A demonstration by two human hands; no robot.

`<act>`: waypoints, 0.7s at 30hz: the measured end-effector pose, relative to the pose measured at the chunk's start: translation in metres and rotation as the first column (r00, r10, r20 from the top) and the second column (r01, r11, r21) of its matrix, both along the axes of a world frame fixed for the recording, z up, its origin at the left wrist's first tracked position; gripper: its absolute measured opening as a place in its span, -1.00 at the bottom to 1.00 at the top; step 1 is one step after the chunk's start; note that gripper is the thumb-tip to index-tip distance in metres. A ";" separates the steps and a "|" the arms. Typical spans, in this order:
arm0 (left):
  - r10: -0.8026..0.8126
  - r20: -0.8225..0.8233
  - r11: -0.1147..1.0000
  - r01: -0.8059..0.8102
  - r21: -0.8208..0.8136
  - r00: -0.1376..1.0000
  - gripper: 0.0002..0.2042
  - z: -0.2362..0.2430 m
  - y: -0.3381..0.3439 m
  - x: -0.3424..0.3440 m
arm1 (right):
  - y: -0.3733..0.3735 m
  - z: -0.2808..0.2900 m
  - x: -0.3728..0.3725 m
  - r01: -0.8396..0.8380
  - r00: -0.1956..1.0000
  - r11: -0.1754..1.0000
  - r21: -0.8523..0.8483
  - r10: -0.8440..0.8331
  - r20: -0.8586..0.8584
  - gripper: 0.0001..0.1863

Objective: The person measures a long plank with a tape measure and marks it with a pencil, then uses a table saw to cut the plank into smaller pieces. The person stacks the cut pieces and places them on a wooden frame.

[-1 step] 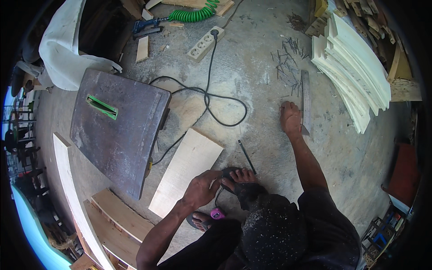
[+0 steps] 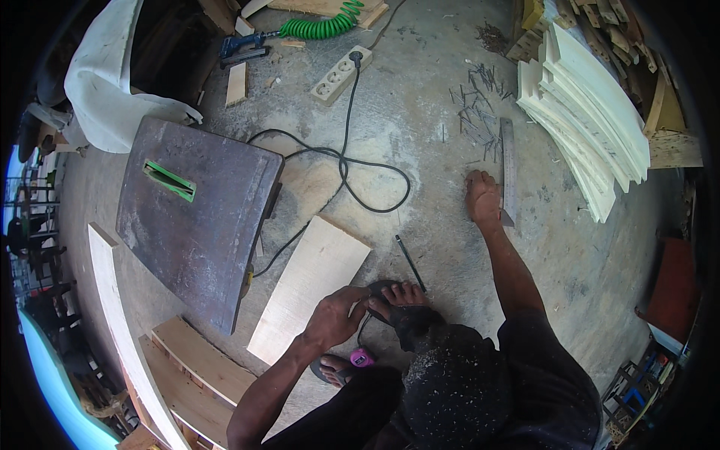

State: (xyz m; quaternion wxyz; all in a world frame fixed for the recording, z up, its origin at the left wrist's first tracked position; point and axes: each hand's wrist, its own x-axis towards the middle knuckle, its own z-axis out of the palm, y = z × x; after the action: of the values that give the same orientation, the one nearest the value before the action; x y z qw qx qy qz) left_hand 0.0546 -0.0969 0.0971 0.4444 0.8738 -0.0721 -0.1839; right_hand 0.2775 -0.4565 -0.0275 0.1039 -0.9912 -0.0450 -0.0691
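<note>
My left hand (image 2: 334, 316) is bent beside my sandalled foot (image 2: 401, 294), fingers curled together at the edge of the sandal; whatever they hold, if anything, is hidden. Under that hand lies a pale wooden board (image 2: 311, 281), flat on the floor. A pink tape measure (image 2: 362, 358) rests between my feet, a dark strap running up from it. My right hand (image 2: 484, 196) is closed on the floor, right against a metal ruler (image 2: 508, 165); its curled fingers hide what may be in them. A dark pencil (image 2: 410, 262) lies between the hands.
A table saw (image 2: 199, 217) with a green blade slot stands left. Its black cord (image 2: 345, 154) loops to a power strip (image 2: 341, 77). Loose nails (image 2: 480, 105) lie beyond the ruler. White curved pieces (image 2: 589, 120) are stacked right, curved wooden parts (image 2: 195, 367) lower left. A nail gun (image 2: 244, 46) lies far back.
</note>
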 end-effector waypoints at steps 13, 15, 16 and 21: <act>-0.100 0.437 0.971 -0.009 0.240 0.894 -0.53 0.013 -0.015 0.016 | 0.112 0.128 -0.090 0.066 0.545 0.713 0.698 0.560 -0.624 -0.65; -0.171 0.379 0.956 0.060 0.289 0.910 -0.49 0.009 -0.017 0.014 | 0.132 0.150 -0.109 0.064 0.453 0.679 0.731 0.633 -0.628 -0.64; -0.212 0.300 0.943 0.114 0.313 0.930 -0.51 0.006 -0.017 0.011 | 0.139 0.155 -0.116 0.086 0.439 0.656 0.750 0.651 -0.619 -0.64; -0.108 0.161 0.987 0.088 0.132 0.981 -0.70 0.001 0.001 0.010 | 0.136 0.143 -0.124 0.445 0.405 0.458 0.770 0.664 -0.629 -0.62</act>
State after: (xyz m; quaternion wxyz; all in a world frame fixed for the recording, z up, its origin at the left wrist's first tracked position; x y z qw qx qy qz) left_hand 0.0651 -0.0956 0.0980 0.3721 0.9074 -0.1406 -0.1356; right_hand 0.1535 -0.3209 0.1157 0.6084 -0.6363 -0.0202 0.4740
